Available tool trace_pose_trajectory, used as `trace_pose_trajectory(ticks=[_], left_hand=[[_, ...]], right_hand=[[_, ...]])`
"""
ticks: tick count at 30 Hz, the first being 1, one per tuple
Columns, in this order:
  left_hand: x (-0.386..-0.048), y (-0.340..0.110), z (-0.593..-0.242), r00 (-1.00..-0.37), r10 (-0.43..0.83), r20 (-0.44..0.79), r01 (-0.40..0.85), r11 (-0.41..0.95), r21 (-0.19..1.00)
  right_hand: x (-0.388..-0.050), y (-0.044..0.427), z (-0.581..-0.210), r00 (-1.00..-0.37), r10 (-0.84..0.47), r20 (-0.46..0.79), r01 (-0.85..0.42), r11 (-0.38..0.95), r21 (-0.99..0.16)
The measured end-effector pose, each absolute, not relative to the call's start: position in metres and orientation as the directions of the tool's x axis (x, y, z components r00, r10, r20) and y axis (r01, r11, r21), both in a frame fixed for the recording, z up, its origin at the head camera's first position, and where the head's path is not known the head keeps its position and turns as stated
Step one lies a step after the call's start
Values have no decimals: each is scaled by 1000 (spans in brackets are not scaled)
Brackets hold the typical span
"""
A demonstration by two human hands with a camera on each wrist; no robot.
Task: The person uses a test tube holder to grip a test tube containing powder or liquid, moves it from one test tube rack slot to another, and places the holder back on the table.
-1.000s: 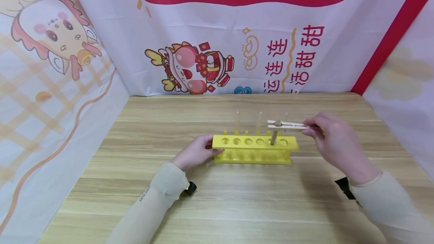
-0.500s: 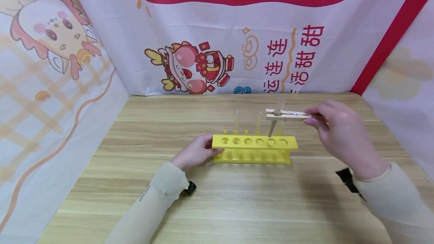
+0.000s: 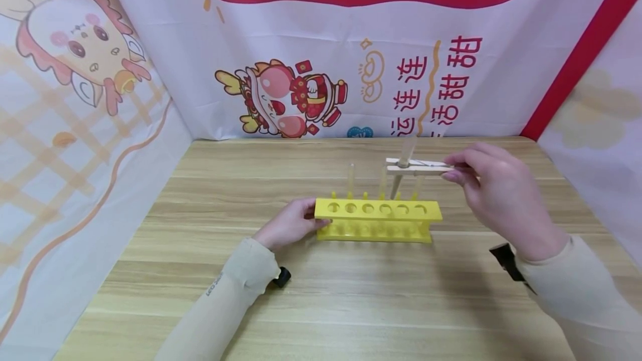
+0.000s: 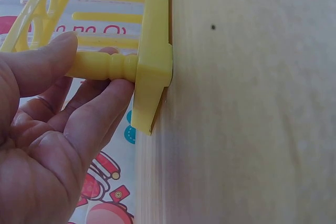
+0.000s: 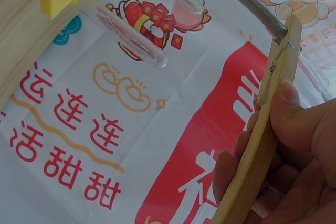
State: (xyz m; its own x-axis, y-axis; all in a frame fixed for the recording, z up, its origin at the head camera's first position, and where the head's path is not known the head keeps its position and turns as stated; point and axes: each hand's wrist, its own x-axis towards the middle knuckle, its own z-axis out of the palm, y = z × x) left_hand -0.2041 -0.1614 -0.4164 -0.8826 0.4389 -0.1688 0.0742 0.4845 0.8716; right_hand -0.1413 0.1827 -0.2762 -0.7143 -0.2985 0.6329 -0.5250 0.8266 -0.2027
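My left hand grips the left end post of a yellow test tube rack. In the left wrist view, thumb and fingers close around that post. My right hand pinches a wooden test tube clamp. Its far end holds a tilted test tube, clear at the top and grey-brown lower down. The tube's lower end hangs just above the rack, apart from its holes. In the right wrist view, the clamp lies between thumb and fingers, with the grey-brown tube at its tip.
Clear test tubes stand upside down on pegs along the rack's back; their rounded ends show in the right wrist view. The rack stands on a wood-grain table. A printed cloth hangs behind it.
The clamped test tube has risen out of a hole in the rack, then shifted left and tilted more. My right hand moved up with the clamp. My left hand stays on the rack.
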Motion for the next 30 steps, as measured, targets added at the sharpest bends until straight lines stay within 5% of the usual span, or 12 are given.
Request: trace_pose_trajectory(ticks=[30], left_hand=[[-203,-161,-416,-880,444,-167,79,484,871]], right_hand=[[-150,177,-301,-730,-295,616,-536,807,-249]])
